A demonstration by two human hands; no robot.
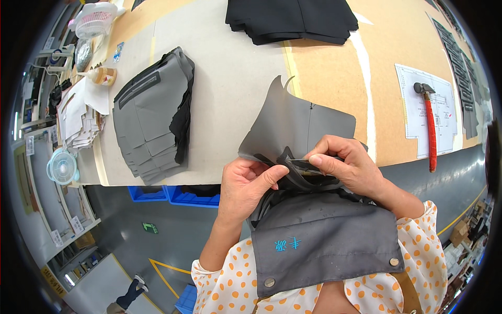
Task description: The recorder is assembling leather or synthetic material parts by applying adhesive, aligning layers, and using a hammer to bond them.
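Across the wearer's chest hangs one dark gray apron bib (324, 235) with two metal snaps, between two sleeves of orange-dotted white cloth. Just beyond it are two bare hands at work on one gray piece (293, 120). The left hand (246, 183) has its thumb and fingers pinched together on the piece's dark near edge; the right hand (349, 161) pinches the same edge between thumb and forefinger, though whether it also grips a separate thin strip cannot be told. The piece lies at the near edge of one large table (219, 104), its wide part spread flat on the top and its dark edge gathered between the hands.

Below that edge, to the left, stand two blue bins (194, 197). On the table's right, one hammer (430, 125) with a red handle lies across a printed drawing sheet (413, 125). To the left lies one fanned stack of gray pieces (149, 112), too overlapped to count; past it are a heap of white papers (78, 123) and one glue bottle (106, 77). Farthest, at the top, sits one black stack (293, 21), its layers likewise uncountable.
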